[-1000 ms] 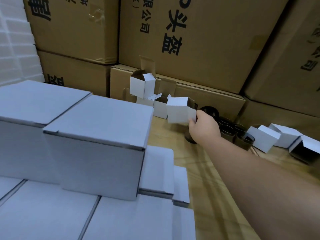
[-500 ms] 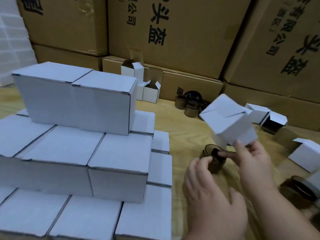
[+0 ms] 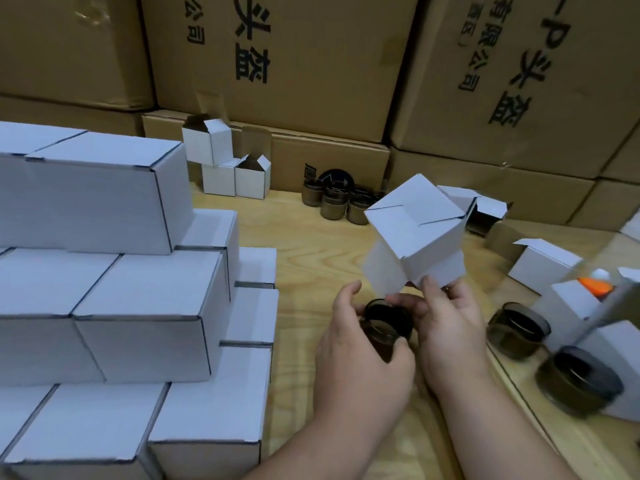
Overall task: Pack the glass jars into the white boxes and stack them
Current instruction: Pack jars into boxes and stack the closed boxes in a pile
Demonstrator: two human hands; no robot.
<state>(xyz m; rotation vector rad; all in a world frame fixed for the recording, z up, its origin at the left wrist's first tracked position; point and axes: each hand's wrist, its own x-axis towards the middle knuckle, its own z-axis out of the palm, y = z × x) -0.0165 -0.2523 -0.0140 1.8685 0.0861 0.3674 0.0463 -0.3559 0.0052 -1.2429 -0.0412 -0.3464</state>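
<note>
the dark glass jar (image 3: 386, 327) now sits in the left hand (image 3: 360, 362), fingers curled round its side, where half a second ago that hand was only closing on it above the wooden table (image 3: 311, 258). the white box (image 3: 414, 237) is tilted just above the jar, its folded bottom turned up, pinched by its lower flap in the right hand (image 3: 450, 320); it has come in closer over the jar than before. a second ago the right hand alone was reaching far back to lift that box from beside the jars by the wall.

left of the jar the stack of closed white boxes (image 3: 121, 289) rises in steps, unchanged; what is inside them cannot be seen. behind the jar, a cluster of jars (image 3: 334, 199) stands against the brown cartons (image 3: 311, 64), and left of that three open boxes (image 3: 225, 168) with flaps up, their insides dark. right of the jar lie more open white boxes (image 3: 543, 261), two loose dark jars (image 3: 519, 327) with lids on, and something orange (image 3: 594, 284) half hidden behind a box.
</note>
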